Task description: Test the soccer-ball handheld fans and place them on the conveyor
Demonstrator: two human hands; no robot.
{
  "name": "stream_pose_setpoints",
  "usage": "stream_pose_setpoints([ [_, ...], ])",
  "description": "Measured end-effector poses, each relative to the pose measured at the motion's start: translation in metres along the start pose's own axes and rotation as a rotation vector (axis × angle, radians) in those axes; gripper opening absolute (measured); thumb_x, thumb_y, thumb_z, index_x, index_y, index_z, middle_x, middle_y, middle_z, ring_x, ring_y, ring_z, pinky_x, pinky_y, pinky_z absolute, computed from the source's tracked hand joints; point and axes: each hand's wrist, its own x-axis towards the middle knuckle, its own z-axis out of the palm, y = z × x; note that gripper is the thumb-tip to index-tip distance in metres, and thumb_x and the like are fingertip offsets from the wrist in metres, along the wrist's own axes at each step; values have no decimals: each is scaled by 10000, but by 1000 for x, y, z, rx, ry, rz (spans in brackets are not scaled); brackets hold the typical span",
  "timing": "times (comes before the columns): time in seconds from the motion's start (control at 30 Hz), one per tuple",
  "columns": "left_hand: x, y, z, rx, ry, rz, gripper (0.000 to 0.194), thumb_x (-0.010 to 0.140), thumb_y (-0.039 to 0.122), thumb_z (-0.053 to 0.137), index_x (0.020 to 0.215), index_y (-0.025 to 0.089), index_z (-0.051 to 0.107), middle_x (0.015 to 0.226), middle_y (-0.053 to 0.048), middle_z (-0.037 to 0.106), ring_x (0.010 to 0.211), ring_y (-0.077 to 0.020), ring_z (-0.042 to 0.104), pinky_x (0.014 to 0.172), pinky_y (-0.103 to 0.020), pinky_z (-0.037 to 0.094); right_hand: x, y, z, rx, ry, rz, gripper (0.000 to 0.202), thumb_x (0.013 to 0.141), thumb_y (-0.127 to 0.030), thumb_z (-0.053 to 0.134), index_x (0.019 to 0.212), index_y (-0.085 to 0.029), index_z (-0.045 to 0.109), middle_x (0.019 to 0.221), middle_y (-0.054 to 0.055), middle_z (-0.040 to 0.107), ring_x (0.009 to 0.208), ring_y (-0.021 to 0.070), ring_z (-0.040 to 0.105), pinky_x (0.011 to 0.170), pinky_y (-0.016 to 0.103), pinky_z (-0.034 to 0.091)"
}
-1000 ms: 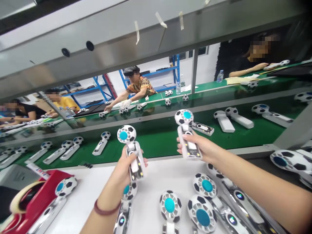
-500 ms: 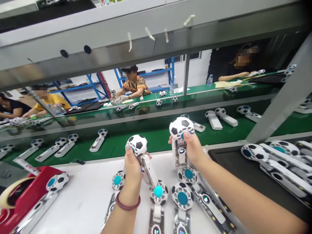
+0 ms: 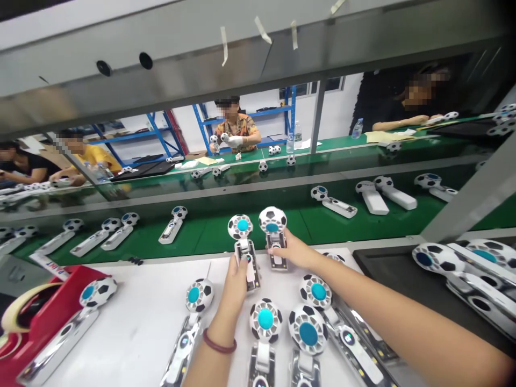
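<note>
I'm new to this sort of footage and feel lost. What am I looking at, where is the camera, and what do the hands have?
There is no machine arm here: these are a person's two bare hands, seen by a camera worn on their head. The left hand holds a gadget with a football-patterned head; the right hand holds a similar gadget. More such gadgets lie on the white worktop, with a red tape dispenser at the left and a dark tray at the right. Beyond is a green surface bearing others, and co-workers farther back.
</note>
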Motion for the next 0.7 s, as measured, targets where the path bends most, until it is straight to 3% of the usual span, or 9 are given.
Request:
stream_pose_setpoints([
  [0.07,-9,13,2,-91,-62,-24,416,768,533,483,1032,222,403,724,-22,573,602,-187,575,558,-327,472,-5,-13,4,171,86,-5,702,707,-287,650,1270,-250,231,901,22,588,814,192,601,847,424,449],
  [0.13,-22,31,4,-198,-189,-40,402,767,441,539,1080,248,376,756,-19,571,617,-175,569,544,-313,480,-18,-28,4,413,116,-1,748,734,-298,631,1284,-321,124,869,-5,562,756,173,601,768,410,487],
  [0.27,-50,63,11,-289,-352,-63,483,715,298,623,1118,278,357,799,-23,569,631,-169,552,527,-296,471,-54,-54,0,678,-15,-27,685,717,-205,642,1215,-374,203,897,-17,553,790,147,584,746,362,492],
  [0.43,-68,80,16,-299,-411,-71,474,676,307,662,1076,291,408,806,-22,567,599,-164,540,491,-284,454,-80,-72,1,725,-161,-37,697,694,-158,644,1206,-355,212,889,-11,561,775,150,584,730,367,483],
  [0.7,-71,81,14,-262,-348,-51,541,637,301,690,1122,278,454,836,-52,581,624,-191,569,496,-295,476,-84,-75,3,765,-236,-5,716,709,-159,618,1250,-337,183,885,-2,562,793,161,587,716,337,470],
])
